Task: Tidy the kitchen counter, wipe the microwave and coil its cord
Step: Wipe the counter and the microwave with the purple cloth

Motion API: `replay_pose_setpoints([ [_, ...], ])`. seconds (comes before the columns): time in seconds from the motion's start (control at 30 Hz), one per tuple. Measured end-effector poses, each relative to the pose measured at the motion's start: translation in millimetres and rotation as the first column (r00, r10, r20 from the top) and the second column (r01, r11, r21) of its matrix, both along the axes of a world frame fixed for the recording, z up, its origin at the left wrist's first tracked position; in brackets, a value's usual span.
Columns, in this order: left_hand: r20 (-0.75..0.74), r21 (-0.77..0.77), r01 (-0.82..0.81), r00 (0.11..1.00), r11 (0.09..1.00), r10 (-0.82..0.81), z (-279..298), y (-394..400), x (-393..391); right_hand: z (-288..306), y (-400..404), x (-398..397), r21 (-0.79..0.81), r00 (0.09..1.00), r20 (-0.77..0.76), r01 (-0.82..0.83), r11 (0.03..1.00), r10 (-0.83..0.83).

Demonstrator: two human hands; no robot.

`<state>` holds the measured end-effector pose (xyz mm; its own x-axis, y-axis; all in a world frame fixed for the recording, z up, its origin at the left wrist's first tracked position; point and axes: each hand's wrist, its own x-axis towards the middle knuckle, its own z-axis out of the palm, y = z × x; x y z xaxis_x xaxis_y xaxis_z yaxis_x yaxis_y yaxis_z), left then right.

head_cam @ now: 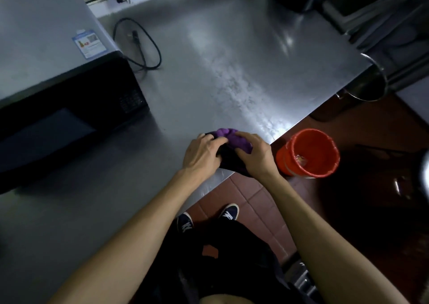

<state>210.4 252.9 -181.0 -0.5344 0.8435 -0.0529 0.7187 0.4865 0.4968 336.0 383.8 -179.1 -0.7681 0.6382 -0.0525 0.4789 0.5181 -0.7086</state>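
Both hands — left hand, right hand — curl around a bunched purple cloth at the steel surface's near edge. It looks soft, light and easily squeezed anywhere. The microwave sits left — its cord loose behind.

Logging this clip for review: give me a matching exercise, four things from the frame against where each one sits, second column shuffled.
Things:
1. purple cloth
2. microwave
3. power cord
4. orange bucket

Places:
A. on the floor beside the counter corner
B. left side of the counter
C. lying loose on the counter behind the microwave
D. at the counter's near edge, gripped by the left hand and right hand

Pairs: 1-D, 2-B, 3-C, 4-A
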Motion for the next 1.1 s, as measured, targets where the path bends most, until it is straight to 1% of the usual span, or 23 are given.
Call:
replay_pose_setpoints([
  [0.17, -0.088, 0.036, 0.123, 0.989, 0.992, -0.120, 14, 55, 18, 14, 40, 32, 0.015, 0.991, -0.046, 0.126, 0.992, -0.125],
  [0.27, -0.145, 0.047, 0.167, 0.977, 0.985, -0.158, 19, 97, 31, 19, 76, 51, 0.021, 0.984, -0.052, 0.170, 0.985, -0.168],
  [0.57, -0.219, 0.031, 0.190, 0.959, 0.981, -0.179, 35, 232, 80, 24, 205, 104, 0.011, 0.970, -0.116, 0.215, 0.977, -0.212],
  [0.67, -0.241, 0.049, 0.187, 0.955, 0.981, -0.170, 38, 269, 93, 28, 242, 119, 0.015, 0.968, -0.145, 0.209, 0.978, -0.204],
  [0.83, -0.247, 0.059, 0.166, 0.958, 0.984, -0.147, 38, 314, 102, 29, 292, 126, 0.013, 0.974, -0.138, 0.185, 0.983, -0.181],
  [1.1, -0.215, 0.044, 0.118, 0.971, 0.992, -0.106, 23, 371, 73, 14, 357, 90, 0.004, 0.987, -0.097, 0.127, 0.992, -0.126],
])
